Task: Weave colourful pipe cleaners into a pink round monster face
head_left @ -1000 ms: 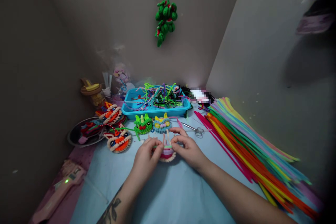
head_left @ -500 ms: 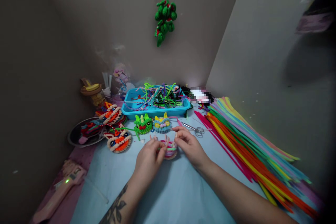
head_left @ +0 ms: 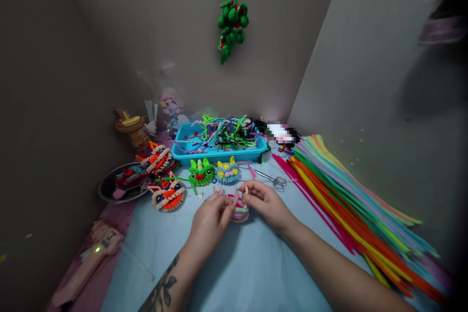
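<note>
A small pink, white and lilac pipe-cleaner piece (head_left: 240, 214) is held between my two hands just above the blue table cover. My left hand (head_left: 213, 213) is closed on its left side, thumb against the fingers. On the other side, my right hand (head_left: 263, 204) pinches a pale pipe-cleaner end that sticks up from its top edge. Pale pink ends rise near my left fingertips too. Just beyond lie a green pipe-cleaner animal head (head_left: 201, 173) with a horn and a blue one (head_left: 227, 172) with yellow ears.
Behind stands a blue tray (head_left: 190, 158) of pipe-cleaner scraps. Scissors (head_left: 276, 180) and long coloured pipe cleaners (head_left: 340, 200) lie to the right. Leftward are orange animal heads (head_left: 170, 196), a dark bowl (head_left: 106, 190) and a pink glue gun (head_left: 91, 263). A green ornament (head_left: 233, 22) hangs above.
The whole view has shifted slightly, so things appear a little further right. Both hands keep their grip on the pipe-cleaner piece, with the right fingers moved only slightly.
</note>
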Action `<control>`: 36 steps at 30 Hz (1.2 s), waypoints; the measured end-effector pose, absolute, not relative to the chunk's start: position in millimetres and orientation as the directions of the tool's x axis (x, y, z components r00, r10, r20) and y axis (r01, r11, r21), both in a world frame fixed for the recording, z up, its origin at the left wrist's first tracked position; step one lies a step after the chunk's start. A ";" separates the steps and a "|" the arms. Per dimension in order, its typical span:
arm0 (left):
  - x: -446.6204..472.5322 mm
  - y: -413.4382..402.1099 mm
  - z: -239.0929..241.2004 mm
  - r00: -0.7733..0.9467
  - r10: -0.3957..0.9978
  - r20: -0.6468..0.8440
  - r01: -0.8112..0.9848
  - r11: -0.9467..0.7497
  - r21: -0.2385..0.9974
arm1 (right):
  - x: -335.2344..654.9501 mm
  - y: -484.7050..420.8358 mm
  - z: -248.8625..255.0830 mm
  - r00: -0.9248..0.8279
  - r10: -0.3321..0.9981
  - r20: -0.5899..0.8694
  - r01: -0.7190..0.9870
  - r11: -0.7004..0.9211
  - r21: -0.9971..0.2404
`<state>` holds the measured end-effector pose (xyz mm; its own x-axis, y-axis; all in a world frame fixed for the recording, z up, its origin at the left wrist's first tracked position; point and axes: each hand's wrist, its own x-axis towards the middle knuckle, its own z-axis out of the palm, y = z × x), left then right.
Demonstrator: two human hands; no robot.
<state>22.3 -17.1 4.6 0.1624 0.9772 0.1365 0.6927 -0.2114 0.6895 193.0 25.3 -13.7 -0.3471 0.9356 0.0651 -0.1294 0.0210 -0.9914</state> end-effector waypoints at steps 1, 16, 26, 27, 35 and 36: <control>22.1 -17.3 4.6 0.169 0.976 0.135 0.683 -0.215 0.698 | 194.3 26.3 -13.9 -0.391 0.919 0.045 -0.154 -0.016 -0.988; 23.7 -17.7 4.2 0.192 0.971 0.143 0.705 -0.238 0.668 | 209.9 31.3 -8.6 -0.411 0.859 0.306 0.167 0.401 -0.901; 34.0 -23.6 -1.2 0.272 0.951 0.144 0.807 -0.307 0.504 | 195.3 19.2 -7.5 -0.255 0.871 0.419 0.264 0.480 -0.837; 33.3 -23.3 -1.2 0.239 0.958 0.158 0.804 -0.287 0.521 | 195.8 20.1 -8.8 -0.241 0.876 0.418 0.245 0.472 -0.847; 27.2 -20.4 -0.8 0.048 0.966 0.253 0.691 -0.215 0.690 | 191.2 21.4 -16.1 -0.264 0.915 0.305 0.315 0.381 -0.869; 27.6 -20.5 -0.9 0.053 0.965 0.256 0.685 -0.222 0.694 | 189.3 20.4 -15.9 -0.265 0.920 0.289 0.311 0.366 -0.877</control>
<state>27.6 -20.5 -0.9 0.0529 0.9651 0.2563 0.6846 -0.2219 0.6943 189.3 20.4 -15.9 -0.2655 0.9197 0.2892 0.3112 0.3657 -0.8772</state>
